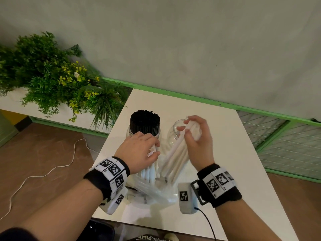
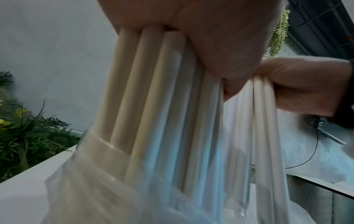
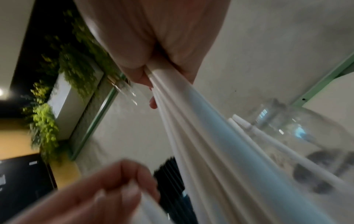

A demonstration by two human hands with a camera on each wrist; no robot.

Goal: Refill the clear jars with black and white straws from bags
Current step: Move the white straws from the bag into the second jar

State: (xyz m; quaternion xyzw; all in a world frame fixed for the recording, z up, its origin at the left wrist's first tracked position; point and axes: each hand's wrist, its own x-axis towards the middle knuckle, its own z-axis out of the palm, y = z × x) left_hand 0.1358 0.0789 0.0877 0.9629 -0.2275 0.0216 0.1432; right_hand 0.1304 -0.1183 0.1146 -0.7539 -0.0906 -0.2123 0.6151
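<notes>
Both hands, left [image 1: 142,150] and right [image 1: 194,136], grip white paper straws [image 1: 175,157]; I'd aim ends-first into that empty clear glass jar [image 1: 173,134].

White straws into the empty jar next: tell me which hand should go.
Right. The right hand already grips a bunch of white straws beside the empty jar; the left hand's bunch is still in the bag.

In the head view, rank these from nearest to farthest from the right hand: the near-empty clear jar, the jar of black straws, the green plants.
From the right hand:
1. Near-empty clear jar, right behind its fingers.
2. Jar of black straws, to its left, beyond the left hand.
3. Green plants, far left, off the table.
</notes>
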